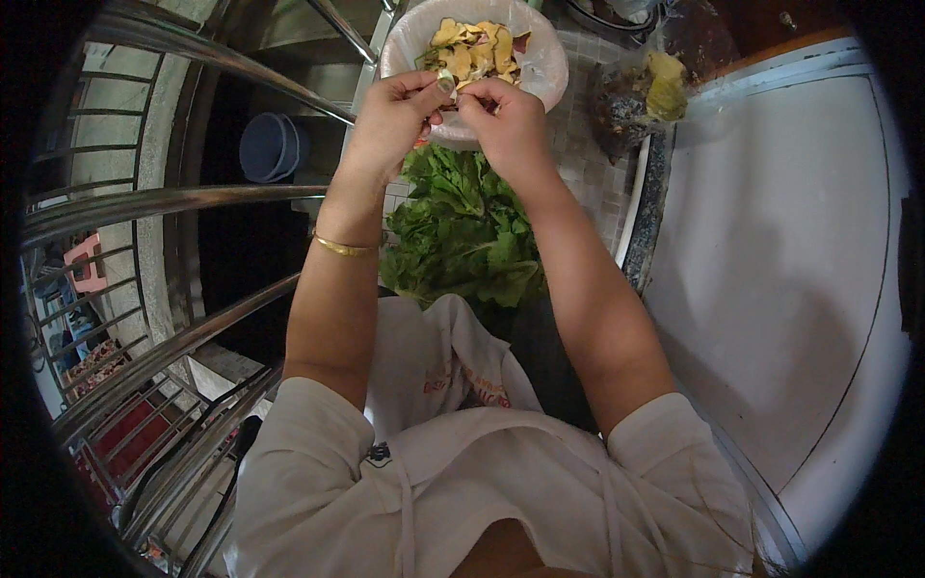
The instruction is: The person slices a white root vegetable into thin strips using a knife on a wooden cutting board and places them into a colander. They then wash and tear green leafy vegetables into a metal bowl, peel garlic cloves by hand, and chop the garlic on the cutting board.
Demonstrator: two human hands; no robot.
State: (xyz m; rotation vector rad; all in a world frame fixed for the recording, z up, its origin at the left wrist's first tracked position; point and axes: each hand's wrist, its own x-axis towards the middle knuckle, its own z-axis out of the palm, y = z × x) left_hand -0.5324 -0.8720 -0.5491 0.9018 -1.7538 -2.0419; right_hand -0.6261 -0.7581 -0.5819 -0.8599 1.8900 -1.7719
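Observation:
My left hand (401,115) pinches a small whitish piece (446,75), perhaps a garlic clove, between thumb and fingers. Close beside it, the fingertips of my right hand (509,123) are pressed together against the same piece; whether they grip a bit of its skin is hard to make out. Both hands are over the near side of a round bin (553,72) lined with thin clear plastic. Inside the bin lie yellow peelings (470,54), some with dark red skin. Below my hands, a heap of leafy greens (470,231) rests on the tiled floor before me.
Metal railings (217,199) run along the left, with a blue bucket (269,148) beyond them. A plastic bag (629,94) with a yellow item sits at the right, near a white door (780,238). Part of a dark-rimmed basin (614,25) shows at the top.

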